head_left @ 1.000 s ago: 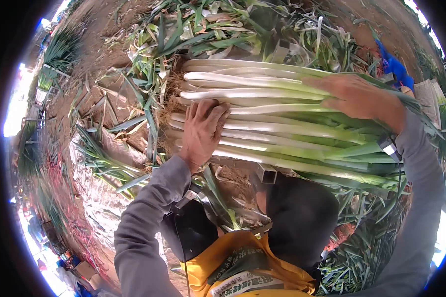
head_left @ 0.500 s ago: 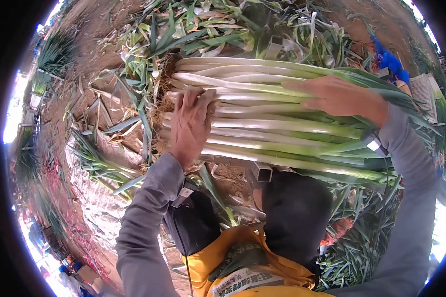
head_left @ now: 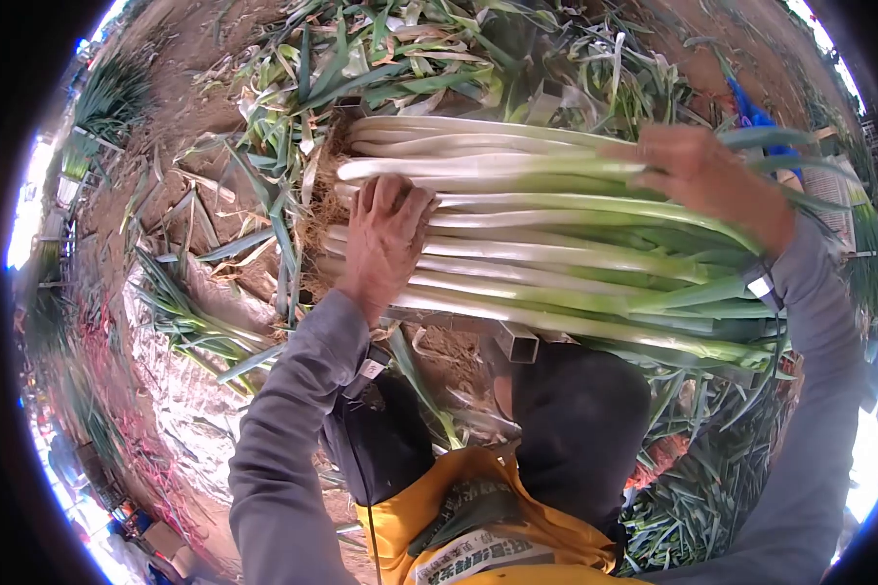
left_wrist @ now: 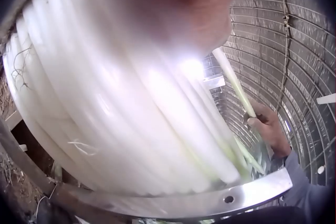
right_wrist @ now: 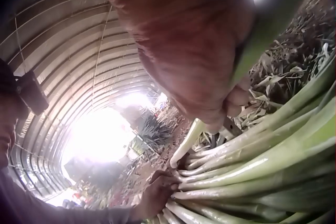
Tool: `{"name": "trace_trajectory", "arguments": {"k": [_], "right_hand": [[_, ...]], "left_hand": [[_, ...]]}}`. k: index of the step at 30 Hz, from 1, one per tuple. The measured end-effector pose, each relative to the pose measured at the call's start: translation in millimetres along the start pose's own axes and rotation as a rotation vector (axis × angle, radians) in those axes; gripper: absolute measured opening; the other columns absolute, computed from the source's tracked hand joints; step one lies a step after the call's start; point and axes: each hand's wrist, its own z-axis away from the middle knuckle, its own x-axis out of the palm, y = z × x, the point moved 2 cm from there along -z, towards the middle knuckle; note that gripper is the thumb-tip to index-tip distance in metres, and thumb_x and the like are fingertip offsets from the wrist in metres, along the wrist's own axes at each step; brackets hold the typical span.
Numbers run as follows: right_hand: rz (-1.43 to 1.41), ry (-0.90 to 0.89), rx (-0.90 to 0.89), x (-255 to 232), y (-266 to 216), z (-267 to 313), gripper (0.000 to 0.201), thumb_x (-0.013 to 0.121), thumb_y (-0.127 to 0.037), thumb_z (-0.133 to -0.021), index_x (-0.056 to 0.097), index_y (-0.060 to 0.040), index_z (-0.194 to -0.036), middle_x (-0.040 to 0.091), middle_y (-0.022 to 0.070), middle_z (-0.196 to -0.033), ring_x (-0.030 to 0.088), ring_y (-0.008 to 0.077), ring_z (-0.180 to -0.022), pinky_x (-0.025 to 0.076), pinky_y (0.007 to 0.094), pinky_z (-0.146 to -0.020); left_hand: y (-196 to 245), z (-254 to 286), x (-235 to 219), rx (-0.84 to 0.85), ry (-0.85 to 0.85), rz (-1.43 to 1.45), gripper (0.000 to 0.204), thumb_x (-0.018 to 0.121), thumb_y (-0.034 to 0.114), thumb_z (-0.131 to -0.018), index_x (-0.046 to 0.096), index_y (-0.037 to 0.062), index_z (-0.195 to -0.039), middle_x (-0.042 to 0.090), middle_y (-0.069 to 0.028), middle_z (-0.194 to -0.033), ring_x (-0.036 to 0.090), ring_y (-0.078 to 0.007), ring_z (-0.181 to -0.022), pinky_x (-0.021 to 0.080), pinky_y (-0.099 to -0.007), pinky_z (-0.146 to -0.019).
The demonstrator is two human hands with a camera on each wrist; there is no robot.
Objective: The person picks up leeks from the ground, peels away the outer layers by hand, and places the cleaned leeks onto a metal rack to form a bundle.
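A broad row of long green onions point(head_left: 556, 248), white toward the roots and green at the leaves, lies side by side on a metal rack. My left hand point(head_left: 385, 239) is over their white root ends, its fingers bent around the stalks. Farther along, my right hand point(head_left: 707, 180) grips one green onion point(left_wrist: 233, 82) by its greener part. That stalk is raised above the row in the left wrist view, its white end pointing toward my left hand. In the right wrist view its pale end point(right_wrist: 186, 142) shows below my palm. My right fingertips are partly hidden.
A square metal tube end point(head_left: 522, 343) of the rack juts out near my knee. Stripped leaves point(head_left: 400, 73) are heaped beyond the row. More green onions point(head_left: 200, 317) lie on sheeting at the left, and blue material point(head_left: 756, 112) sits at the far right.
My right hand first moved left along the stalks, then back right, and now lifts one green onion with its leaves raised. My left hand has shifted slightly left and stays at the root ends.
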Motion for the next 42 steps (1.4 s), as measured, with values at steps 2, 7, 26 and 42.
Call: {"name": "trace_trajectory", "arguments": {"k": [2,7,26,42], "right_hand": [[-0.023,-0.069,0.038,20,-1,3,0.043,0.068,-0.019,-0.095,0.065,-0.0152,-0.137,0.061,0.0131,-0.091,0.063,0.0319,-0.083,0.051,0.0447,-0.078],[0.074,0.046,0.03,32,-7,14,0.04,0.064,-0.023,-0.098,0.064,-0.0214,-0.138,0.057,0.0113,-0.086,0.061,0.0325,-0.079,0.051,0.045,-0.073],[0.0,0.01,0.146,39,-29,5,0.048,0.067,-0.011,-0.091,0.064,-0.0127,-0.139,0.063,0.015,-0.091,0.065,0.034,-0.083,0.052,0.0463,-0.073],[-0.054,0.13,0.164,62,-18,19,0.027,0.064,-0.018,-0.092,0.068,-0.0088,-0.117,0.067,0.0146,-0.094,0.069,0.0352,-0.088,0.054,0.0459,-0.076]], "left_hand": [[-1,3,0,0.007,-0.007,-0.018,0.014,0.07,0.011,-0.092,0.065,0.0096,-0.105,0.056,-0.0097,-0.099,0.054,-0.033,-0.093,0.043,-0.0454,-0.086],[0,4,0,0.022,0.007,-0.029,0.014,0.072,0.012,-0.091,0.065,0.0095,-0.103,0.058,-0.0088,-0.098,0.055,-0.0326,-0.093,0.042,-0.0448,-0.085],[-8,5,11,-0.088,-0.053,-0.142,0.032,0.069,0.016,-0.093,0.06,0.0073,-0.123,0.054,-0.0175,-0.12,0.056,-0.0334,-0.107,0.048,-0.0464,-0.09],[15,-9,4,-0.066,-0.084,-0.205,0.022,0.06,0.006,-0.097,0.058,0.002,-0.119,0.053,-0.0185,-0.118,0.053,-0.0393,-0.109,0.044,-0.0507,-0.089]]}}
